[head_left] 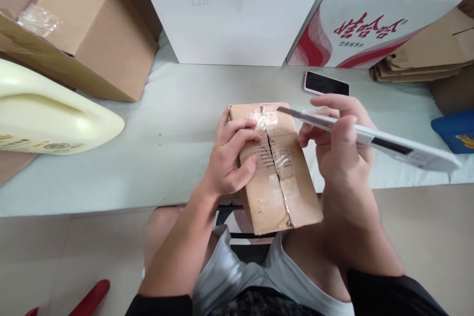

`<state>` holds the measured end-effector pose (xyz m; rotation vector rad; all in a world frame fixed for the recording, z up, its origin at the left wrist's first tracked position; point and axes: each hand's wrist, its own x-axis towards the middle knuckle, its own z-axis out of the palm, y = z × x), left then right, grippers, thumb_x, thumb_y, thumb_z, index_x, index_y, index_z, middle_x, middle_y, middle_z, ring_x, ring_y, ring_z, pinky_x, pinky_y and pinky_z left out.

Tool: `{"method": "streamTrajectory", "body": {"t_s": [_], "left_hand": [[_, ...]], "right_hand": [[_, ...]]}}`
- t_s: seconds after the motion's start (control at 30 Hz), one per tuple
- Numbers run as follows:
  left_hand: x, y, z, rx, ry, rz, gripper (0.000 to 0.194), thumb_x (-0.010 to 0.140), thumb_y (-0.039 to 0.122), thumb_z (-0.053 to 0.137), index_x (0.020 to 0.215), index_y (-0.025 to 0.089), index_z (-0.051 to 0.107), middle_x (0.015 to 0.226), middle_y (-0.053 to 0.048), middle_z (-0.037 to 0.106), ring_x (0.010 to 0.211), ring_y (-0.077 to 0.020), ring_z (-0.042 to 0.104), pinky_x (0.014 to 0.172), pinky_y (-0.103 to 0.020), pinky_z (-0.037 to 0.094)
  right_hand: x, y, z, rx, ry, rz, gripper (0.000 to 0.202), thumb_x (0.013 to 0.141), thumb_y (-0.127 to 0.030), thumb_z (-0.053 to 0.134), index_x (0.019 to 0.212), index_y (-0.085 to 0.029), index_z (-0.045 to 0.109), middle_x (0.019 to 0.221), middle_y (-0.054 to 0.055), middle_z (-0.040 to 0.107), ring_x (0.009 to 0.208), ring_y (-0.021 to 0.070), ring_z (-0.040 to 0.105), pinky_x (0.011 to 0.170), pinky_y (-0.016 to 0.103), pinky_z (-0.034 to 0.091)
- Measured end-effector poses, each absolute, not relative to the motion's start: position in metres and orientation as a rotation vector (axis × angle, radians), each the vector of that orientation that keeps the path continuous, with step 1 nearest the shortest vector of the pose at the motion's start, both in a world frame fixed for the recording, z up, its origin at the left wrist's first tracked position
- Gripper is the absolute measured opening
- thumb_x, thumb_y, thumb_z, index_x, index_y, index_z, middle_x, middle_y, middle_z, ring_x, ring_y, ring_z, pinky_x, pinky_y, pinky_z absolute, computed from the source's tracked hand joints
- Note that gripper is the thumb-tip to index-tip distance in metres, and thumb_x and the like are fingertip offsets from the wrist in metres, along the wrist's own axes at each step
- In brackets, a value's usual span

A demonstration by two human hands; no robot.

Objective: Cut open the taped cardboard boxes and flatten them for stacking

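A small cardboard box (307, 192) with clear tape lies partly on the table, its near end jutting past the edge above my lap. Down its top runs a slit seam, and the tape along it looks cut. My left hand (233, 155) grips the box from its left side, fingers and thumb resting on the top face. In my right hand (342, 143) is a white utility knife (392, 145), its blade extended and pointing left above the far end of the box. One finger of that hand is close to the box's right edge; whether it touches I cannot tell.
A phone (327, 83) lies beyond my right hand. A white carton (233, 24) and a red-and-white carton (370, 24) stand at the back. Left are a large cardboard box (114, 49) and a pale yellow bottle (55, 113); right, flattened cardboard (425, 54) and a blue item (454, 131).
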<state>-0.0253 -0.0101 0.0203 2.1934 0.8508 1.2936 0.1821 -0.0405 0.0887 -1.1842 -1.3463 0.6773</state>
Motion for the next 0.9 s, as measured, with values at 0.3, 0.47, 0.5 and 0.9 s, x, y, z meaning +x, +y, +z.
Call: {"method": "streamTrajectory", "body": {"t_s": [0.3,0.47,0.5,0.9], "left_hand": [[-0.025,-0.012,0.019,2.166,0.818,1.300,0.023,0.096,0.035,0.054,0.119,0.029,0.058,0.133,-0.008,0.065,0.143,-0.0331,0.055,0.135,-0.070,0.027],[-0.024,-0.013,0.018,2.147,0.815,1.317,0.022,0.097,0.036,0.054,0.116,0.027,0.059,0.132,-0.008,0.066,0.145,-0.0340,0.053,0.132,-0.069,0.031],[-0.024,-0.013,0.018,2.145,0.815,1.316,0.022,0.097,0.036,0.054,0.116,0.027,0.059,0.132,-0.008,0.066,0.144,-0.0337,0.054,0.133,-0.069,0.031],[-0.024,-0.014,0.018,2.156,0.841,1.290,0.022,0.099,0.039,0.051,0.115,0.026,0.060,0.131,-0.008,0.066,0.144,-0.0333,0.053,0.132,-0.069,0.032]], "right_hand": [[0.170,-0.045,0.092,-1.514,-1.610,0.605,0.022,0.096,-0.046,0.068,0.106,-0.026,0.066,0.077,-0.003,0.073,0.059,0.0125,0.065,0.054,0.027,0.048],[0.163,-0.041,0.096,-1.577,-1.768,0.440,0.011,0.088,-0.031,0.064,0.097,-0.025,0.064,0.062,-0.008,0.063,0.047,0.0094,0.054,0.051,0.025,0.041],[0.162,-0.040,0.097,-1.581,-1.782,0.420,0.010,0.087,-0.030,0.063,0.096,-0.025,0.064,0.061,-0.008,0.062,0.046,0.0090,0.052,0.050,0.024,0.040],[0.161,-0.041,0.100,-1.621,-1.793,0.379,0.008,0.084,-0.026,0.060,0.090,-0.024,0.064,0.058,-0.007,0.060,0.046,0.0080,0.047,0.049,0.022,0.038]]}}
